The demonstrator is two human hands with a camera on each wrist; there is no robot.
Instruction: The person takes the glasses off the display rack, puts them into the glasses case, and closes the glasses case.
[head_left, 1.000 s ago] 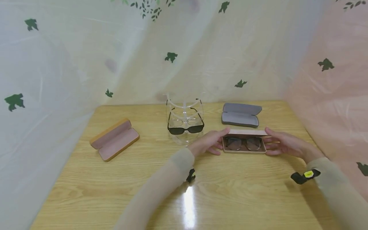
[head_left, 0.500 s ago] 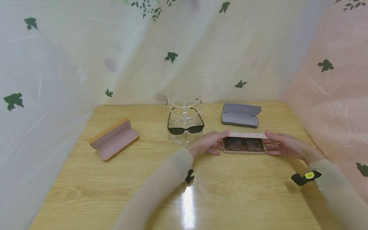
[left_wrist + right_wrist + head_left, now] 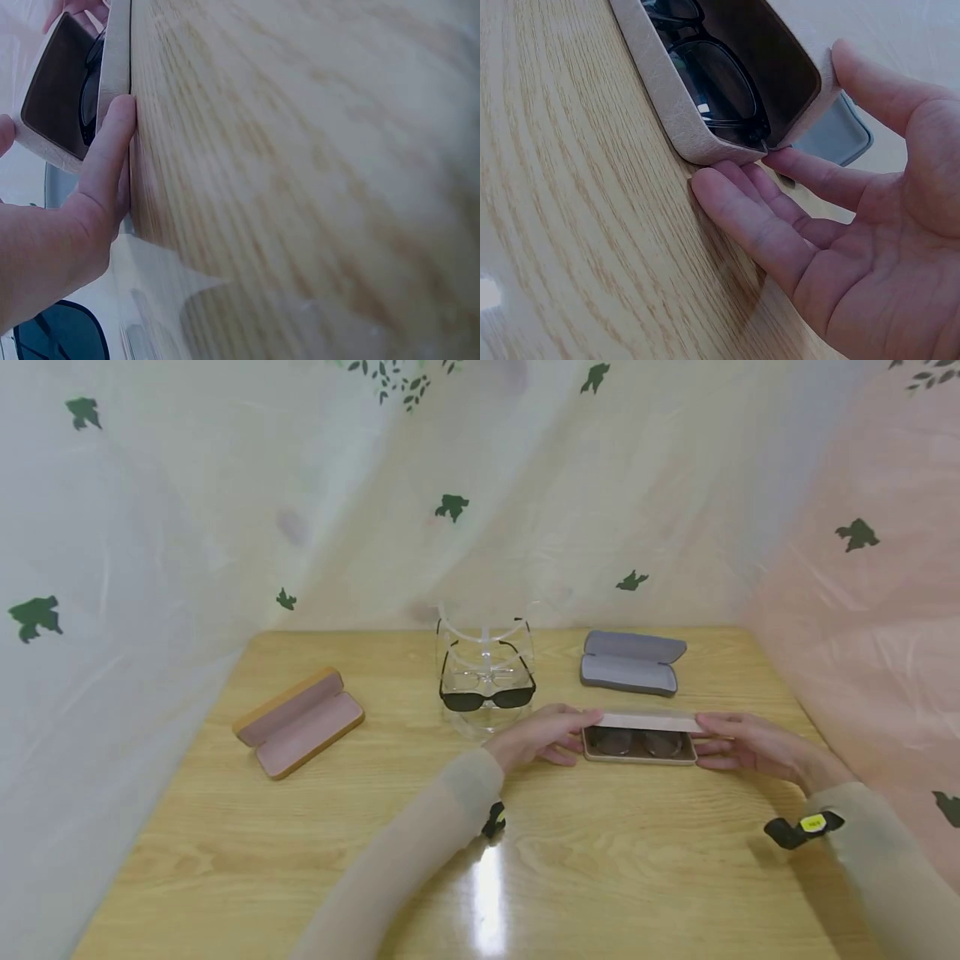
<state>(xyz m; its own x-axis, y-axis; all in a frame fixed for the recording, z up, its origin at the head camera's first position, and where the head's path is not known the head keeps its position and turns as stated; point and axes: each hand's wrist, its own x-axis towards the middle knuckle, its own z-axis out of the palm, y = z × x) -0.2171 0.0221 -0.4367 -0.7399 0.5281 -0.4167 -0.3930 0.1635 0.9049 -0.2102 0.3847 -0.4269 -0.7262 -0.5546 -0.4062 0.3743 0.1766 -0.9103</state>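
A pale pink glasses case (image 3: 649, 721) lies on the table at the right, its lid tilted partway down. Inside it sit dark-framed glasses (image 3: 716, 79), folded, their upper part hidden by the lid in the head view. My left hand (image 3: 542, 735) holds the case's left end, thumb on the lid and fingers low at the side. At the opposite end my right hand (image 3: 757, 750) does the same. The right wrist view shows that thumb against the lid's corner and the fingertips (image 3: 720, 187) at the base.
Behind it a grey-blue glasses case (image 3: 628, 673) stands open. A clear display stand (image 3: 486, 635) bears black sunglasses (image 3: 487, 699) and thin-framed glasses. An orange case (image 3: 311, 735) with pink lining lies open at the left. Patterned curtains (image 3: 360, 527) border the wooden table (image 3: 600, 860).
The pink case's lid has swung lower under both thumbs, covering more of the glasses. Both hands have stayed at its ends. The head view has shifted slightly.
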